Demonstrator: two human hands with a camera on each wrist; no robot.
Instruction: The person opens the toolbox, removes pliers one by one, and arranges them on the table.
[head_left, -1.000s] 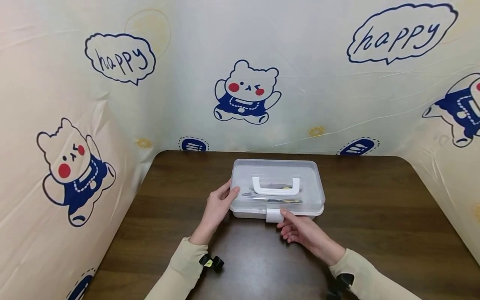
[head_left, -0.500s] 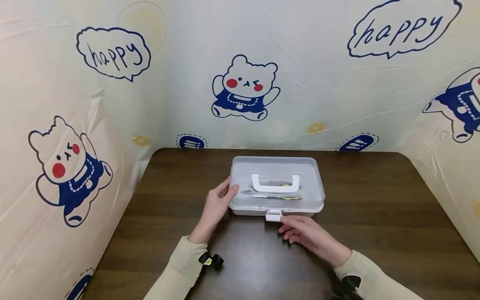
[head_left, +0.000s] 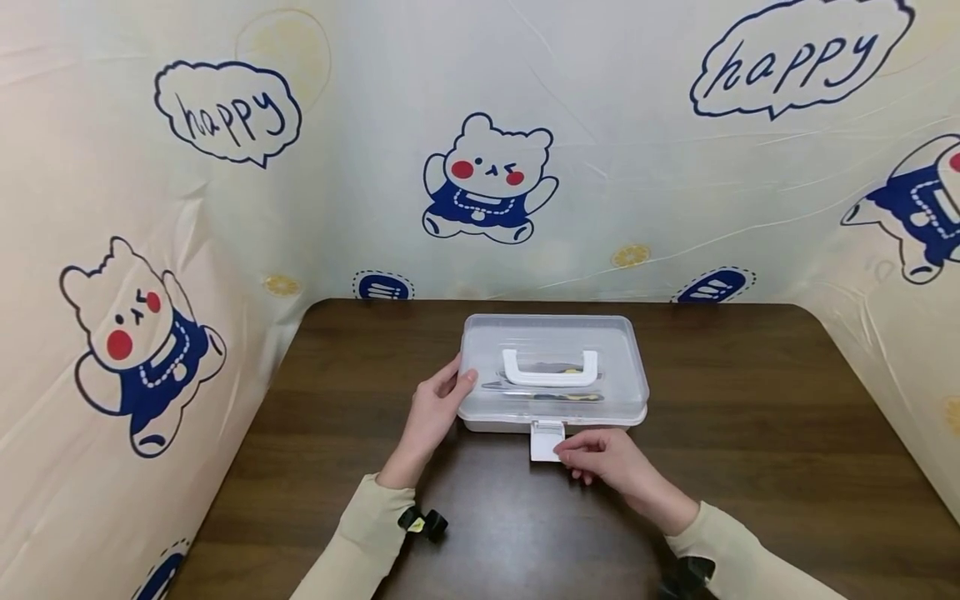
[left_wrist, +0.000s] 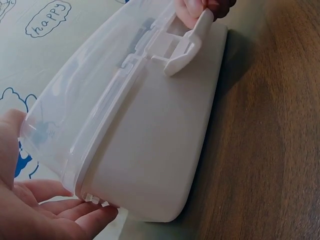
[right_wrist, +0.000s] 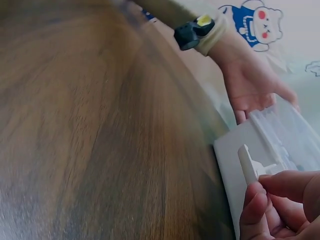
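Note:
On the table stands a plastic storage box with a clear lid [head_left: 622, 346] and an off-white base [left_wrist: 145, 145]. Its white carry handle [head_left: 551, 380] lies folded on the lid, and slim dark-and-yellow items [head_left: 570, 397] show through the plastic. At the left end my left hand [head_left: 431, 412] grips the box, thumb on the lid's edge and fingers along the side below the rim. The white front latch [head_left: 547, 443] is swung outward from the base. My right hand [head_left: 618, 468] pinches the right edge of this latch between thumb and index finger. The lid is down on the base.
The brown wooden table [head_left: 337, 500] reaches a patterned cloth [head_left: 637, 183] hung at the back and both sides. The box stands toward the far edge. A black wrist camera [head_left: 423, 523] is strapped to the left sleeve, another to the right.
The latch, flat against the box's front a second ago, has been flipped up and out by my right hand, which moved slightly nearer me. My left hand has stayed at the box's left end.

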